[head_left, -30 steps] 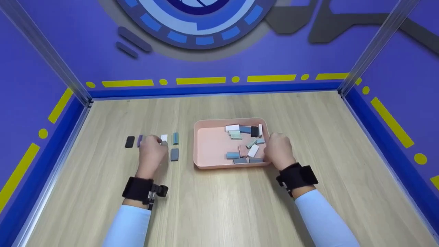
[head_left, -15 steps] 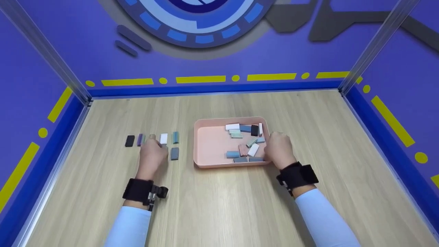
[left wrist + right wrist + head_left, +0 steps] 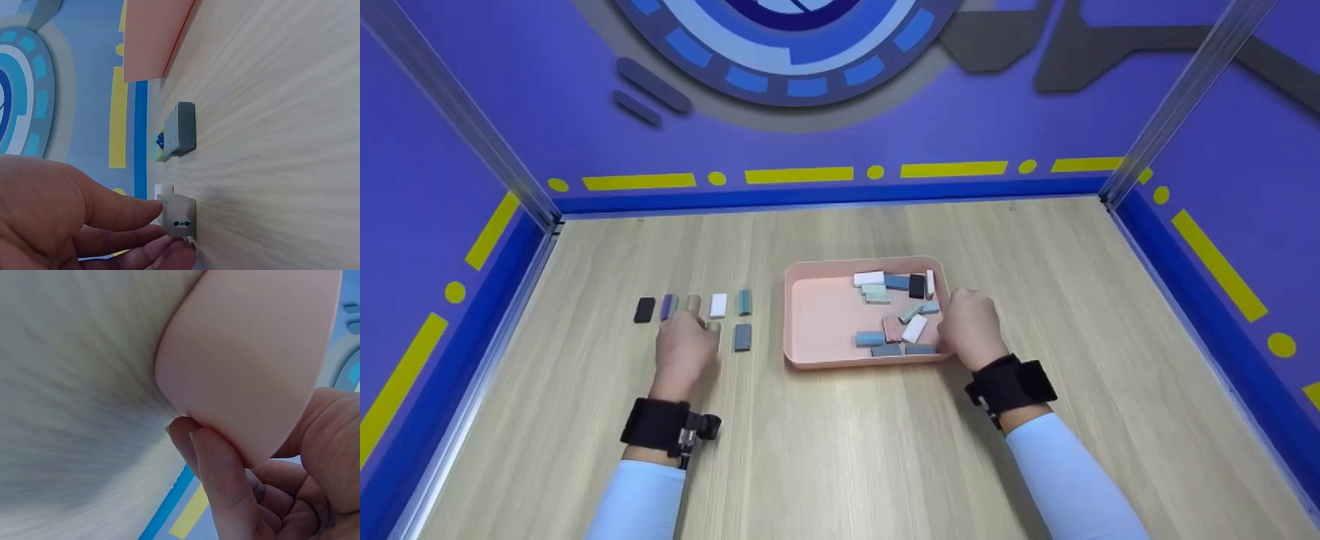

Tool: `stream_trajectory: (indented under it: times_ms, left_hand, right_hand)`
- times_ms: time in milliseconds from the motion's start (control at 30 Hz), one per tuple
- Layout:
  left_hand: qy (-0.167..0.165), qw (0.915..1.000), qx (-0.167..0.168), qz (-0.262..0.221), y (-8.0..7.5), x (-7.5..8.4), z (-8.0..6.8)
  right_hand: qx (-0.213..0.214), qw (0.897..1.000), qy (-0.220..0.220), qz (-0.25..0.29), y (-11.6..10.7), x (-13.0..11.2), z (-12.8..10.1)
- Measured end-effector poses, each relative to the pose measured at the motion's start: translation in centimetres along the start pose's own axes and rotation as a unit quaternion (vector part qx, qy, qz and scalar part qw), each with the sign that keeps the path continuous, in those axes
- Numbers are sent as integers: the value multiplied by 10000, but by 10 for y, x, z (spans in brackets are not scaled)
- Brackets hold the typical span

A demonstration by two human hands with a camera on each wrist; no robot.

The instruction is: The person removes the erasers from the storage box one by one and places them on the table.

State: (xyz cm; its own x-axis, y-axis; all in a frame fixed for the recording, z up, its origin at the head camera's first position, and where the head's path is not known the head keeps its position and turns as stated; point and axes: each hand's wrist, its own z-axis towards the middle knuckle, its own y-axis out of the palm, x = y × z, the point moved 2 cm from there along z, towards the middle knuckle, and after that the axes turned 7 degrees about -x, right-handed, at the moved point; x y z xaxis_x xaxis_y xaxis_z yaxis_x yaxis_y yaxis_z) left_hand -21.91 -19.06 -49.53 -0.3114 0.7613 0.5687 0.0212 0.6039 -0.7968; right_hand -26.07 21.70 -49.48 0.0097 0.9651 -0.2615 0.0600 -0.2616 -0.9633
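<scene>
Sleeves [image 3: 639, 495] of pale blue come in nearest us, on the near side of the pink tray [image 3: 819, 363], each running up to a black wrist strap [image 3: 658, 427]. On to the hands! Left of the tray, the left hand [image 3: 684, 346] pinches a beige-grey block [image 3: 181, 216] with dark marks like a tiny face, thumb on one side, fingers on the other; a light hold, we judge, suited to setting an edge straight. Whether that block touches the tabletop [image 3: 840, 450] or sits just above it, we cannot tell. Over at the tray's right end, the right hand [image 3: 971, 330] grips the wall by the corner, most likely to steady it.

Between the left hand and the tray lies a grey block [image 3: 742, 337]. Farther out, left of the tray, we get a row: black block [image 3: 643, 310], purple block [image 3: 667, 307], olive block [image 3: 693, 302], white block [image 3: 718, 305], blue-green block [image 3: 745, 302], spaced seemingly so each stays separate. Inside the tray, loose blocks [image 3: 914, 328] crowd the right half at odd angles. Behind the tray, well apart, rises the purple-blue wall [image 3: 810, 150].
</scene>
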Motion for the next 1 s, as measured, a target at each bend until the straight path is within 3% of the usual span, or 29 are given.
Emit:
stream_trajectory:
  times_ms: [167, 433, 700, 1000]
  left_hand:
    - [264, 9982, 343, 421, -4, 8, -2]
    - [1303, 9834, 1108, 606, -4, 46, -8]
    - [1789, 9764, 822, 883, 14, 87, -17]
    - [2547, 9540, 358, 1542, 52, 128, -27]
  right_hand:
    - [-15, 10000, 9, -13, 0, 1, 0]
    - [-12, 10000, 29, 39, 0, 2, 1]
    - [41, 9999, 5, 134, 1, 2, 1]
    - [136, 9999, -61, 49, 1, 0, 0]
